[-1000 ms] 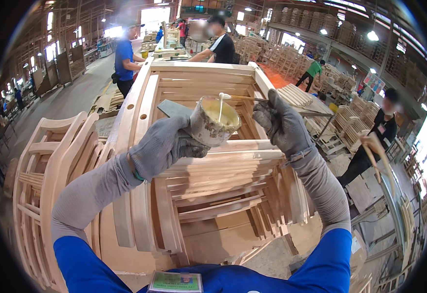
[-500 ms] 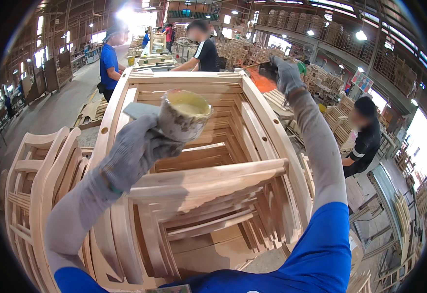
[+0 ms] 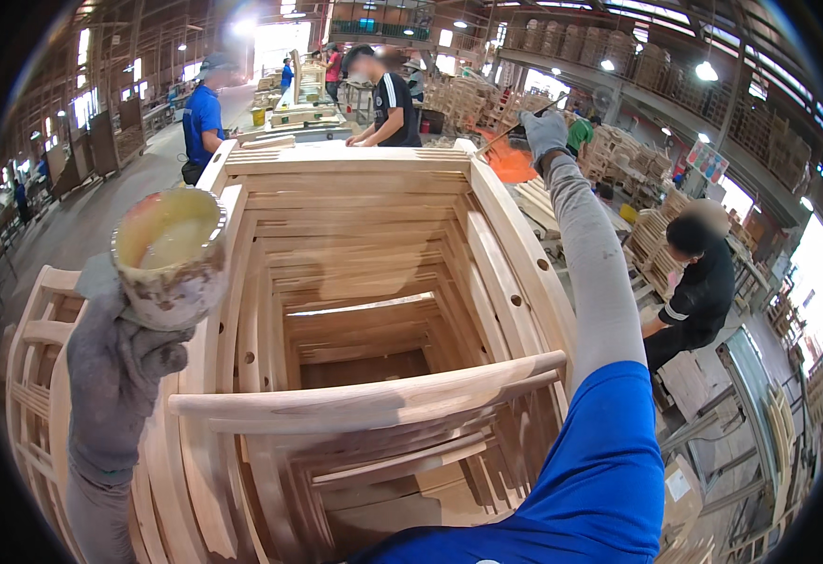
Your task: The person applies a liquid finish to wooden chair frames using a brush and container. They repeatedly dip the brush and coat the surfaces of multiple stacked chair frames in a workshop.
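1. Floor (image 3: 161, 162) lies left of the wooden frames (image 3: 364, 399).
2. Left hand (image 3: 115, 367) grips the cup (image 3: 174, 293) by their left edge.
3. Right hand (image 3: 545, 134) grips a thin stick (image 3: 500, 141) near their far corner.
4. Open room parts the hands.

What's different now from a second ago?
The left hand has carried the cup leftward, from over the middle of the wooden frames to their left side. The right hand has left the cup and reached forward to the far right corner with the thin stick. Nothing was let go; the frames stayed stacked.
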Tool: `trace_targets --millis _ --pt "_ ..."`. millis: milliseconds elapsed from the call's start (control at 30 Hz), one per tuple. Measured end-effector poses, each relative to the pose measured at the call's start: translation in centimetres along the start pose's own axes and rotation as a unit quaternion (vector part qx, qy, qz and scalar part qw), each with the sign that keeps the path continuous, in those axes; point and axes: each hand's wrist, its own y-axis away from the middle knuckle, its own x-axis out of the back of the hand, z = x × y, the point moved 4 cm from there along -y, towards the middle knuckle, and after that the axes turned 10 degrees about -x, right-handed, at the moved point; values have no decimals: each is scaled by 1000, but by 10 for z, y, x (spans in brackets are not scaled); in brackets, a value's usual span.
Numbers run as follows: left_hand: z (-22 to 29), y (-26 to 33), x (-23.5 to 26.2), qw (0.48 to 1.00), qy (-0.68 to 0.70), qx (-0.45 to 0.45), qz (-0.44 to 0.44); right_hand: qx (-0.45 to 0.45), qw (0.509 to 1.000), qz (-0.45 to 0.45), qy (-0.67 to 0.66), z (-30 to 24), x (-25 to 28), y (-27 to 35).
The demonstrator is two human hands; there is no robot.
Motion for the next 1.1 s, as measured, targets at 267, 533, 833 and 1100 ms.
trace_targets --millis 267,533,833,1100 --pt "13 7 7 982 -149 -111 31 -53 989 -96 -101 -8 -16 5" --pt "10 7 33 990 -81 -20 114 133 975 -72 163 -46 -20 11" --pt "11 7 45 994 -47 -4 102 111 976 -138 130 -42 -27 7" --pt "7 10 41 992 -8 -2 123 36 981 -188 -33 -37 -24 13"
